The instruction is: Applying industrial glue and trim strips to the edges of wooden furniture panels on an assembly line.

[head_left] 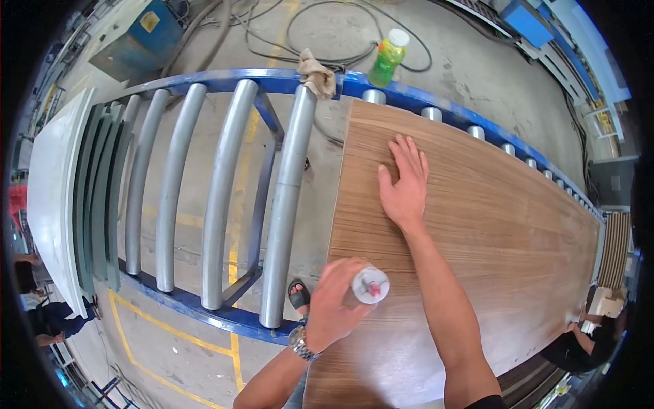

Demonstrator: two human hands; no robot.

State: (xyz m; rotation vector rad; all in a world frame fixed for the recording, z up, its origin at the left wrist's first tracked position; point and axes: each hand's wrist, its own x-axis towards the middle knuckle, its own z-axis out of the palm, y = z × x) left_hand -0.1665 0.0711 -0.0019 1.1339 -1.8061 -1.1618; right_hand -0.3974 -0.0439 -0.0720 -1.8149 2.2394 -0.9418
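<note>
A wood-grain panel [490, 225] lies on the roller conveyor to the right. My right hand [407, 180] rests flat on its upper left part, fingers stretched out and holding nothing. Near the panel's left edge, my left hand [332, 300] is closed around a round container [371, 285] with a pale, clear-looking top and a small red part at its middle. I cannot make out its exact kind, and the hand hides part of its side. A metal-banded watch is on my left wrist.
Bare steel rollers [228, 194] in a blue frame lie left of the panel. Beyond them stand pale and dark green boards [65, 198]. A crumpled rag [315, 73] and green bottle [390, 58] sit on the far rail. Another person [589, 344] is at the lower right.
</note>
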